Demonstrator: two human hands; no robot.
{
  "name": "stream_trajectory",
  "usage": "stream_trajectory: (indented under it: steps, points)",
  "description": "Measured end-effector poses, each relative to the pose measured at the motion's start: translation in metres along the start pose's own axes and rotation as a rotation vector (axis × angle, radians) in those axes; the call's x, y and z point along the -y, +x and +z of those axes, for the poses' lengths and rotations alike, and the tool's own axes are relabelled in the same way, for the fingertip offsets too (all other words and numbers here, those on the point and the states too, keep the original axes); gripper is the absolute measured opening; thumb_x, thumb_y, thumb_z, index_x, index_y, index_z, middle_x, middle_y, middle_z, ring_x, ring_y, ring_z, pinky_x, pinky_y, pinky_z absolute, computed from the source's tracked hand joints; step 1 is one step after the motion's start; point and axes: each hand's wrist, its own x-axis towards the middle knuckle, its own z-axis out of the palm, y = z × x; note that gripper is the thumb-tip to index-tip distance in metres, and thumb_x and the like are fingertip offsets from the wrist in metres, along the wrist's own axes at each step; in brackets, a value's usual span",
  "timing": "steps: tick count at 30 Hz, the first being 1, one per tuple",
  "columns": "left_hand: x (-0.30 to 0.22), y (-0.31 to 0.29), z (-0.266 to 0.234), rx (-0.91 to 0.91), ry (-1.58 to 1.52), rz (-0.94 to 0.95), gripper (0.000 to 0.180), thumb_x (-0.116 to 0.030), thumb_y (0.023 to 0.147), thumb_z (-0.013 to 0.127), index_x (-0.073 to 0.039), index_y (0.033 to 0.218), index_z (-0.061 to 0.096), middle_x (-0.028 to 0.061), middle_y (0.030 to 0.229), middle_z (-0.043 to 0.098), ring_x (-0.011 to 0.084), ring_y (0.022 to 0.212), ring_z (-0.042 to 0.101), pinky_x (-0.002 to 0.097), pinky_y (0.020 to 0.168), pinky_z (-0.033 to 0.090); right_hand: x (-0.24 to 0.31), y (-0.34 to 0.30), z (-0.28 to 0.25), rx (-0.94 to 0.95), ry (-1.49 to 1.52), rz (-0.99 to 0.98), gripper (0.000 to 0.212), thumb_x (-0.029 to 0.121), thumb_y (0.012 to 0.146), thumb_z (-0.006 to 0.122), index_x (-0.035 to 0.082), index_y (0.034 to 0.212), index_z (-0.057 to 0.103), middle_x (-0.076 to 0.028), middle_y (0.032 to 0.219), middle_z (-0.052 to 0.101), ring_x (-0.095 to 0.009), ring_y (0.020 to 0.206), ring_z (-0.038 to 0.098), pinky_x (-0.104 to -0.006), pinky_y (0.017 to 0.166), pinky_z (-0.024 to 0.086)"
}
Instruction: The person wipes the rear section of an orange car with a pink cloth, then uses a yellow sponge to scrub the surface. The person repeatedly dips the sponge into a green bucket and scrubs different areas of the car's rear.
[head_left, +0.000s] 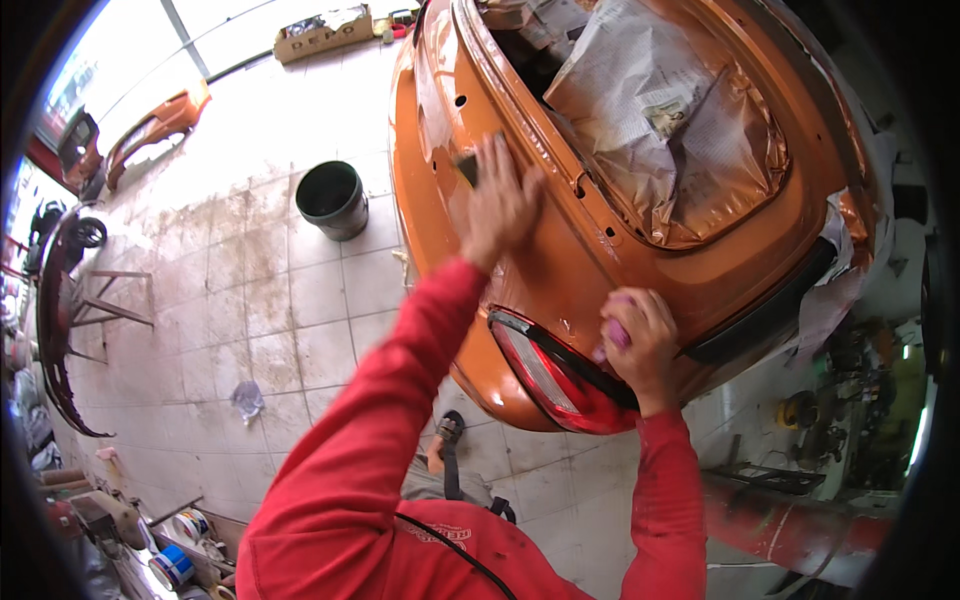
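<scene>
An orange car body (545, 240) stands before me, its rear quarter panel nearest. My left hand (500, 200) lies on this panel with fingers extended, pressing a small dark pad with a yellowish edge (466, 170); most of the pad is hidden under the hand. My right hand (645, 335) is closed around a crumpled pink-purple sponge (620, 328), above the car's rear corner near the red tail light (560, 375). Wrinkled masking film and paper (650, 110) cover the rear window opening.
A black bucket (333, 200) stands on the tiled floor left of the car. Farther left are an orange bumper (155, 130), a dark bumper (52, 320) and a metal stand (110, 300). Paint cans (172, 565) sit at lower left; a cardboard box (322, 36) lies at the back.
</scene>
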Motion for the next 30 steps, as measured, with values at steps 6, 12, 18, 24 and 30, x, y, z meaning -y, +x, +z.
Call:
stream_trajectory:
  steps: [6, 12, 18, 24, 30]
  points:
    - [-0.065, -0.16, -0.006, 0.527, -0.106, 0.328, 0.081, -0.045, 0.108, 0.057, 0.001, 0.169, 0.031, 0.0294, 0.172, 0.036, 0.0441, 0.161, 0.034, 0.0522, 0.125, 0.04, -0.013, 0.112, 0.028, 0.161, -0.028, -0.031, 0.023, 0.017, 0.083, 0.077, 0.013, 0.103, 0.068, -0.013, 0.095, 0.068, -0.039, 0.088, 0.07, -0.0502, 0.076, 0.057]
    - [0.025, 0.035, -0.019, 0.144, 0.021, 0.39, 0.076, -0.048, 0.113, 0.048, 0.001, 0.168, 0.033, 0.024, 0.177, 0.028, 0.0403, 0.163, 0.029, 0.0448, 0.129, 0.035, -0.039, 0.051, -0.079, 0.197, -0.19, -0.197, 0.055, 0.007, 0.058, 0.096, 0.018, 0.105, 0.071, -0.006, 0.125, 0.068, -0.033, 0.125, 0.065, -0.0508, 0.107, 0.053]
    - [-0.041, -0.154, 0.014, 0.107, 0.104, 0.503, 0.09, -0.063, 0.107, 0.053, -0.002, 0.17, 0.031, 0.023, 0.179, 0.024, 0.0386, 0.167, 0.019, 0.0551, 0.133, 0.023, -0.074, -0.005, -0.107, -0.06, -0.386, -0.164, 0.032, 0.018, 0.086, 0.084, 0.018, 0.116, 0.073, -0.012, 0.136, 0.067, -0.037, 0.131, 0.063, -0.0523, 0.111, 0.053]
    - [0.057, -0.047, 0.027, -0.046, 0.014, 0.543, 0.053, -0.03, 0.112, 0.054, -0.004, 0.158, 0.045, 0.0372, 0.172, 0.024, 0.0562, 0.161, 0.022, 0.0618, 0.132, 0.023, -0.072, -0.003, -0.099, -0.158, -0.436, -0.149, 0.032, 0.019, 0.089, 0.083, 0.018, 0.119, 0.074, -0.012, 0.134, 0.068, -0.037, 0.128, 0.066, -0.0509, 0.109, 0.055]
    - [0.06, -0.084, 0.059, -0.177, -0.182, 0.149, 0.073, -0.035, 0.115, 0.048, 0.004, 0.169, 0.02, 0.0389, 0.175, 0.012, 0.0564, 0.164, 0.01, 0.0586, 0.134, 0.012, -0.073, -0.006, -0.086, -0.136, -0.443, -0.167, 0.031, 0.015, 0.09, 0.082, 0.017, 0.12, 0.072, -0.013, 0.135, 0.069, -0.038, 0.127, 0.067, -0.0523, 0.108, 0.055]
